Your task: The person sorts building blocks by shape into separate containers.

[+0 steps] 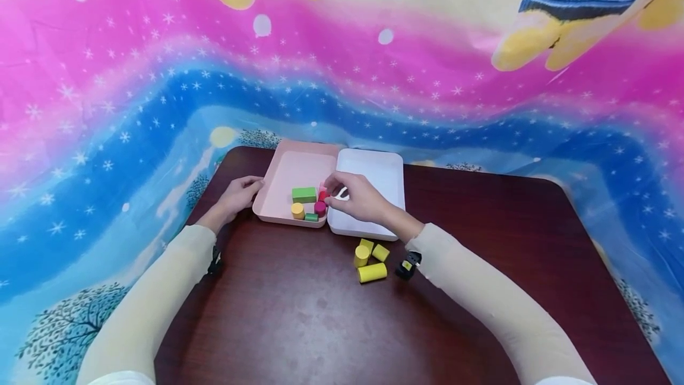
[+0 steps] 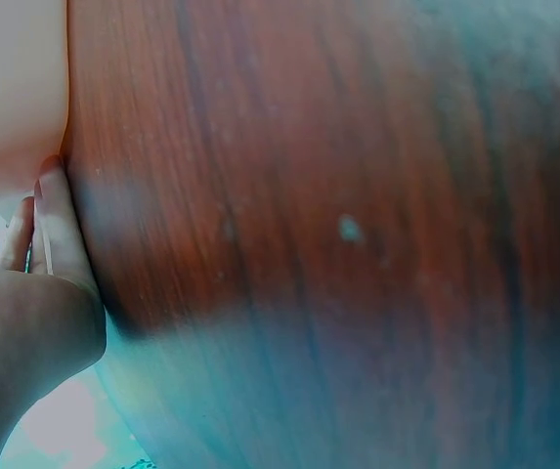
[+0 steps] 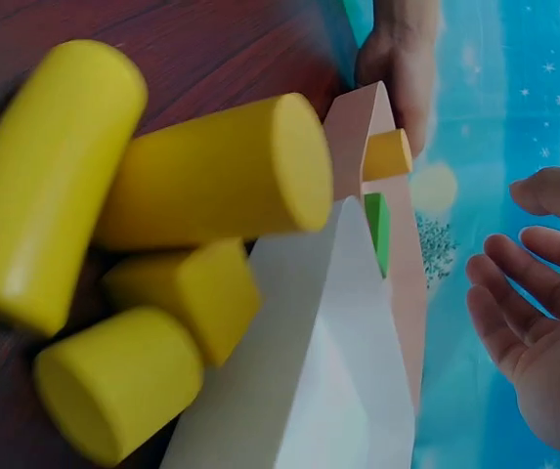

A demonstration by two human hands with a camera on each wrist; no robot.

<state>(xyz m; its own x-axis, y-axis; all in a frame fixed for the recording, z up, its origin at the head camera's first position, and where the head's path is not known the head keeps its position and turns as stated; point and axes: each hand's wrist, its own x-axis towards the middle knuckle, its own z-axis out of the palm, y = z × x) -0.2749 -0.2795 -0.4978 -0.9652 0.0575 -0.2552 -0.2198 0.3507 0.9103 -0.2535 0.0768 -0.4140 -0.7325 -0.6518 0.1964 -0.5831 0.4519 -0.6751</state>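
Pink tray: landmark. Inside, toward near-right corner: green block, orange-yellow cylinder, small green cylinder, crimson cylinder, red block. At left wall: left hand, fingers extended against outside; light bracing pressure advisable. Over right wall: right hand, thumb and fingers apart, nothing visible between. Beside right wall: white tray. Beyond near-right corner, on table: four yellow blocks. For neat handling of red block: low approach, fingertip pinch, no nudge to crimson cylinder.
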